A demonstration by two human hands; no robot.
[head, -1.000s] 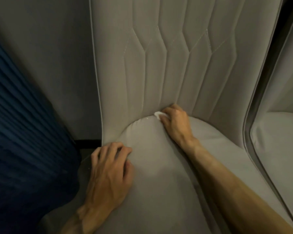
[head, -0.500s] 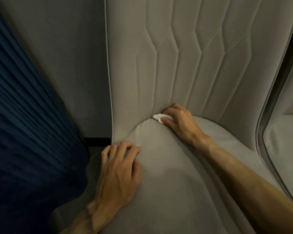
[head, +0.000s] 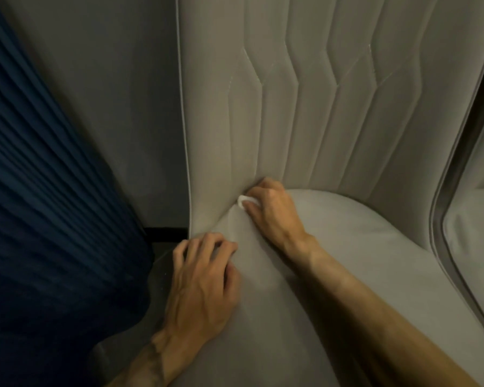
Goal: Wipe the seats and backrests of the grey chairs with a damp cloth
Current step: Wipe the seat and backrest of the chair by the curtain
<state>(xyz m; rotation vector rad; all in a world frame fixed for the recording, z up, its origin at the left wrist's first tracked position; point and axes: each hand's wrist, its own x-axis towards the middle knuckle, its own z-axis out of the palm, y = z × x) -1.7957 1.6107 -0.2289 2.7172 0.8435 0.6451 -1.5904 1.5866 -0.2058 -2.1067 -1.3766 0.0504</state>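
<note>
Your right hand (head: pixel 271 210) pinches the small white cloth (head: pixel 243 201) into the crease where the grey chair's seat (head: pixel 361 247) meets its backrest (head: pixel 305 107). Your left hand (head: pixel 201 283) grips the seat's left edge with curled fingers.

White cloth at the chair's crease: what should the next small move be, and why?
Probably slide the right hand rightward along the crease. It holds the white cloth bunched where the seat meets the backrest, near the left end, while the left hand grips the seat's left edge. Most of the crease lies to the right.
</note>
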